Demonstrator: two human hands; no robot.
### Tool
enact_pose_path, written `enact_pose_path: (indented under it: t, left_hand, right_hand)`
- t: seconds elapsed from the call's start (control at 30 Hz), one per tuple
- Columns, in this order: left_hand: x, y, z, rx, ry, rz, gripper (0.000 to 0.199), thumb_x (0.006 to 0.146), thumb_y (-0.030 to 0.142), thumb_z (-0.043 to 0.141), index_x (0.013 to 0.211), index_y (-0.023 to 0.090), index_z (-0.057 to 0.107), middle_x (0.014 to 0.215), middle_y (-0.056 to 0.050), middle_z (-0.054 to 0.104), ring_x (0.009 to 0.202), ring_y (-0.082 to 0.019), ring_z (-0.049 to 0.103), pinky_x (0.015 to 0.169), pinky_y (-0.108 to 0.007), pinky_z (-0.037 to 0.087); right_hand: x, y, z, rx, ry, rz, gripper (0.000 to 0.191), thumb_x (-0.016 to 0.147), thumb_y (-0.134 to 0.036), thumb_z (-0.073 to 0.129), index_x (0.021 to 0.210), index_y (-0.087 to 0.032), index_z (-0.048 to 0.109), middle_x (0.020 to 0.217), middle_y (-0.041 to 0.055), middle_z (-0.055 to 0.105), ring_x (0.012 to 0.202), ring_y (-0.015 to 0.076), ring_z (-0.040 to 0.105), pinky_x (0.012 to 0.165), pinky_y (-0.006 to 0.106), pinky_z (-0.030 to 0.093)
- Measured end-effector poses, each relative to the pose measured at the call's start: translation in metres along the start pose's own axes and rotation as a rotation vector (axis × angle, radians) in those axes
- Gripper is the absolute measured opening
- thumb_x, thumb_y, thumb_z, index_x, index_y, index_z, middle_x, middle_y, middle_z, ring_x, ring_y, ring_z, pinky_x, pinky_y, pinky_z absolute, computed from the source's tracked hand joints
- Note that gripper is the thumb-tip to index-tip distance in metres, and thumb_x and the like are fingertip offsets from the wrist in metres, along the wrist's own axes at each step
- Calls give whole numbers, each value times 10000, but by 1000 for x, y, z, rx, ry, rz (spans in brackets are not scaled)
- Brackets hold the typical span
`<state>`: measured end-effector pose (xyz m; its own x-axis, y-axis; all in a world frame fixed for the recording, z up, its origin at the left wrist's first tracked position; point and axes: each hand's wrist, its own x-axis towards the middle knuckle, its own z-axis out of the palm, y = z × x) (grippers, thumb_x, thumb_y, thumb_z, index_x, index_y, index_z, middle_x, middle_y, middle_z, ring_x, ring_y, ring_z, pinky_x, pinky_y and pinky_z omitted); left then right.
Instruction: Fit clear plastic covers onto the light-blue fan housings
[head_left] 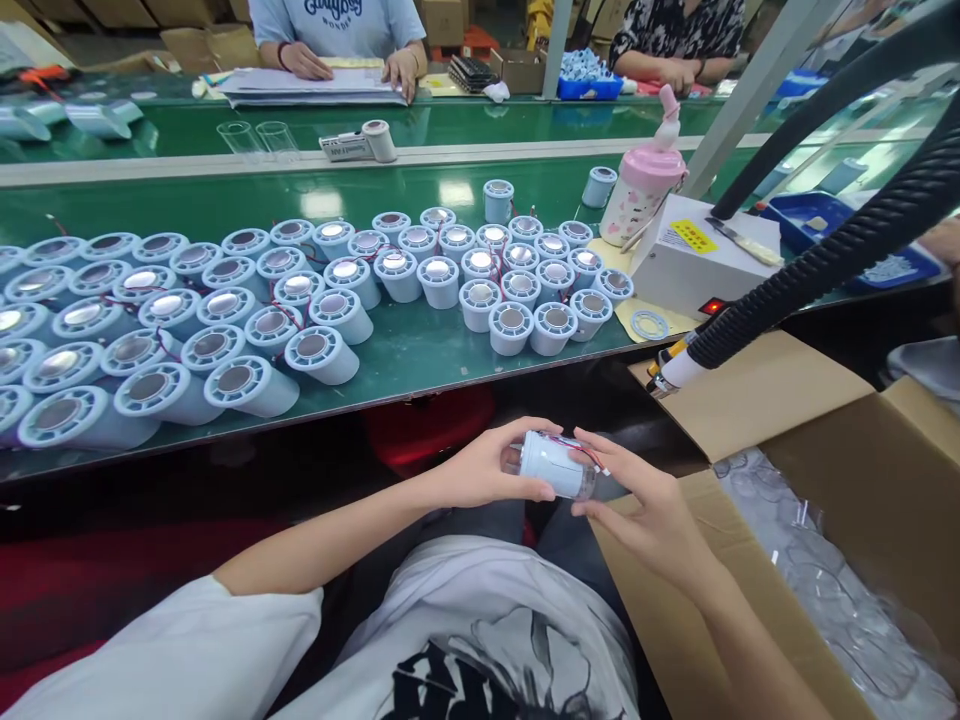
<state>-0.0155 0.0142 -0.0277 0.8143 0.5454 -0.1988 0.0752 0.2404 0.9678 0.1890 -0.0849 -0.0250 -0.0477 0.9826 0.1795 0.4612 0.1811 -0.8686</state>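
Above my lap, a light-blue cylindrical housing point(551, 462) lies on its side between both hands. A thin red and black wire with a small white plug runs along it. My left hand point(504, 465) grips its left end, thumb below and fingers over the top. At the other end, where a clear plastic sleeve point(585, 484) shows, my right hand point(637, 490) closes with thumb and fingers. How far the sleeve covers the housing I cannot tell. Many similar blue cylinders point(255, 385) stand on the green bench in front of me, most with round metallic tops.
At my right, an open cardboard box point(847, 480) holds clear plastic sleeves point(810, 570). A black corrugated hose point(810, 260) with a nozzle hangs over it. Behind stand a white device point(667, 270) and a pink-lidded bottle point(641, 195). Two people sit across the bench point(420, 365).
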Motion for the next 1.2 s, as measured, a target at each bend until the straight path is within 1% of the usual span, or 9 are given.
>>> enact_pose_path:
  t: [0.1,0.2,0.4,0.53,0.67,0.77,0.9,1.03,1.2]
  left_hand:
    - [-2,3,1,-25,-38,-20,709,655,275,797,1286,235,476,1191,-96,556,958,-207,607,792,-358,533]
    - [-4,9,0,55,-69,23,759,642,258,810,1323,249,473,1242,-95,552,1025,-223,603,885,-371,503]
    - [-11,17,-1,89,-104,70,784,649,201,805,1354,247,464,1366,-110,510,1192,-272,545,999,-402,452]
    - [-9,15,-2,36,-121,61,830,649,173,804,1383,252,424,1374,-117,508,1205,-268,543,1022,-415,433]
    - [20,6,-5,-105,-72,31,843,604,166,830,1359,214,458,1336,-136,543,1200,-275,546,1013,-414,429]
    - [61,2,-2,-167,-28,6,773,587,226,848,1288,151,533,1268,-150,598,1188,-281,552,1008,-410,419]
    - [116,8,9,-144,-92,38,664,616,293,831,1213,128,592,1215,-137,638,1162,-277,566,1018,-422,395]
    - [144,20,16,-75,-158,68,543,634,294,815,1119,125,639,1162,-108,663,1110,-257,586,1021,-412,384]
    - [142,30,9,3,-142,77,554,651,281,799,1138,120,590,1210,-132,612,1109,-240,566,1009,-401,383]
  right_hand:
    - [-5,-1,1,19,-3,22,476,759,-217,733,1215,-290,617,1319,56,587,1170,271,583,962,425,533]
    - [-7,0,0,140,-5,99,567,732,-236,768,1260,-298,571,1298,49,599,1106,253,619,896,385,580]
    - [-7,-1,-3,328,-23,170,479,700,-218,797,1140,-299,625,1152,23,655,1017,220,641,829,344,607]
    - [-7,3,0,442,-38,238,434,705,-226,790,1101,-266,616,1176,52,635,1026,232,634,823,363,601]
    - [-7,19,11,581,160,259,445,661,-246,814,1040,-252,580,1132,60,638,1028,239,629,796,368,588]
    - [-4,40,17,604,395,251,469,646,-304,815,1018,-233,538,1106,83,634,1046,251,618,827,392,563]
    - [4,71,14,539,609,233,546,669,-426,772,1068,-217,463,1163,130,595,1045,257,621,918,464,505]
    - [13,91,4,529,689,196,582,664,-469,762,1078,-208,448,1189,151,579,1070,274,614,923,483,497]
    - [23,94,0,528,667,141,586,675,-476,755,1095,-204,451,1188,157,584,1078,272,613,927,475,499]
